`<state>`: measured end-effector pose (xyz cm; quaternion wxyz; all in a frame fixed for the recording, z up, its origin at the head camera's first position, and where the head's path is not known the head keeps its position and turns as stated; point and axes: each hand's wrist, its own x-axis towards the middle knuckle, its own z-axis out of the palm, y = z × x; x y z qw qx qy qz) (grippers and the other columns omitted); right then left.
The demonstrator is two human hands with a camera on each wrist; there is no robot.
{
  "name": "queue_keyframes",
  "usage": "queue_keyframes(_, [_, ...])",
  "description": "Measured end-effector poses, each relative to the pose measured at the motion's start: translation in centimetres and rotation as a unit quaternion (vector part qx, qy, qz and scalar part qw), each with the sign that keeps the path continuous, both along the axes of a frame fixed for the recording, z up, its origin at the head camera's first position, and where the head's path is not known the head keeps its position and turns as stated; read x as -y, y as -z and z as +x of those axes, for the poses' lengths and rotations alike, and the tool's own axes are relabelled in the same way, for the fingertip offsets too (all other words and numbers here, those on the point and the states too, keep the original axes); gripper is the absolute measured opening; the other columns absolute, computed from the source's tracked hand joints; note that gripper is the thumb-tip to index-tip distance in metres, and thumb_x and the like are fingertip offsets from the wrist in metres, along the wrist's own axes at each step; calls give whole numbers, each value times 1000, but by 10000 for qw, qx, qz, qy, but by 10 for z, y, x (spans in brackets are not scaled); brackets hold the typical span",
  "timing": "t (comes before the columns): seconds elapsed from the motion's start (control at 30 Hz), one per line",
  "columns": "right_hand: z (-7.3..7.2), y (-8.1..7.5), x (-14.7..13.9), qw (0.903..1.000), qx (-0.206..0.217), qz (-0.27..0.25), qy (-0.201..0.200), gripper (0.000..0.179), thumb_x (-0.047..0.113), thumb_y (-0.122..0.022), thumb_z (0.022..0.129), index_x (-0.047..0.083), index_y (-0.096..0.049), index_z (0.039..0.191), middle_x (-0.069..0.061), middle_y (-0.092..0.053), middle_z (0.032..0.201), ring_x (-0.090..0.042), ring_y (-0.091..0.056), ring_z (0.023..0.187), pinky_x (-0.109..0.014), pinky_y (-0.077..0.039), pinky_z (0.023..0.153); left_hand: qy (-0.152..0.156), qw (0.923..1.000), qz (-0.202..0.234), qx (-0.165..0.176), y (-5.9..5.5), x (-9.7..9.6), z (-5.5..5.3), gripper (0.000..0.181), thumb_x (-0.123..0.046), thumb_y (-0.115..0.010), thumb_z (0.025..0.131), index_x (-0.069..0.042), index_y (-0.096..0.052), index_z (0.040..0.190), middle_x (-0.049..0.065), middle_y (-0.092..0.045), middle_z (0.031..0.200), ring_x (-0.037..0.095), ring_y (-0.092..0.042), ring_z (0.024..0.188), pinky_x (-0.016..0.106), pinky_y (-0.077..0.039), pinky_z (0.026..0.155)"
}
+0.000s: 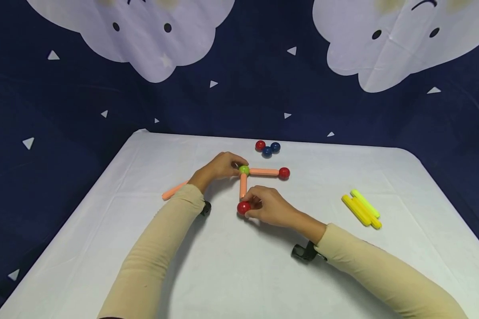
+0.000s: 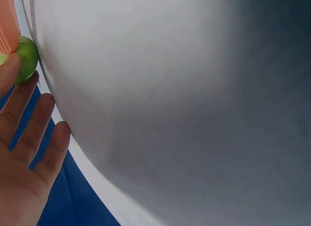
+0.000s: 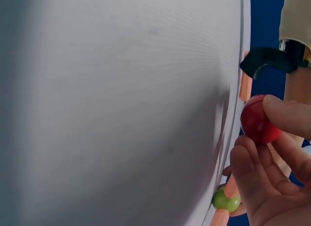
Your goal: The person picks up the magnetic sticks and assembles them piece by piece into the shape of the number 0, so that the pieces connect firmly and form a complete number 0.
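My left hand [image 1: 225, 165] pinches a green ball [image 1: 244, 170] between thumb and fingers, its other fingers spread in the left wrist view. Two orange sticks meet at that ball. One orange stick [image 1: 264, 172] runs right to a red ball [image 1: 284, 173]. The other orange stick [image 1: 243, 185] points toward me. At its near end my right hand [image 1: 272, 206] holds a second red ball [image 1: 244, 208] between thumb and fingers, also seen as the red ball [image 3: 258, 120] in the right wrist view. Whether stick and ball touch there, I cannot tell.
A loose orange stick [image 1: 174, 190] lies partly behind my left forearm. At the table's back sit a red ball [image 1: 260, 145] and two blue balls [image 1: 267, 152]. Yellow sticks [image 1: 361, 211] and a yellow-green stick [image 1: 365, 203] lie on the right of the white table [image 1: 239, 274].
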<state>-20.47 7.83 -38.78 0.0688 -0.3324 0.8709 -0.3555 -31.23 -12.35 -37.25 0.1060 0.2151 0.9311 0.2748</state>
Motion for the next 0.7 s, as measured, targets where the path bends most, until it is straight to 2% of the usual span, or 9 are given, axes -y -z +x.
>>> queue_keyframes(0.27, [-1, -1, 4, 9997, 180, -68, 160, 25, 9, -80, 81, 10, -67, 102, -3, -71, 103, -12, -68, 89, -26, -55, 80, -11, 10000, 2, -92, 3, 0, 0, 38, -15, -75, 87, -15, -70, 125, 4, -72, 122, 21, -63, 116, 37, -48, 102])
queue_keyframes(0.53, [-5, 1, 6, 9997, -18, -51, 251, 22, 9, -80, 81, 10, -68, 99, -4, -68, 98, -11, -66, 85, -25, -52, 77, 1, 9999, 34, -116, 2, 0, -1, 39, -13, -75, 87, -14, -69, 125, 5, -72, 123, 22, -63, 117, 37, -48, 103])
queue_keyframes(0.7, [-7, 2, 8, 9997, 7, 8, 257, 22, 9, -81, 80, 11, -68, 98, -4, -67, 96, -10, -63, 82, -24, -50, 75, -23, 10000, 61, -74, 3, 1, -2, 39, -13, -75, 87, -14, -69, 126, 5, -72, 123, 22, -63, 117, 37, -48, 103])
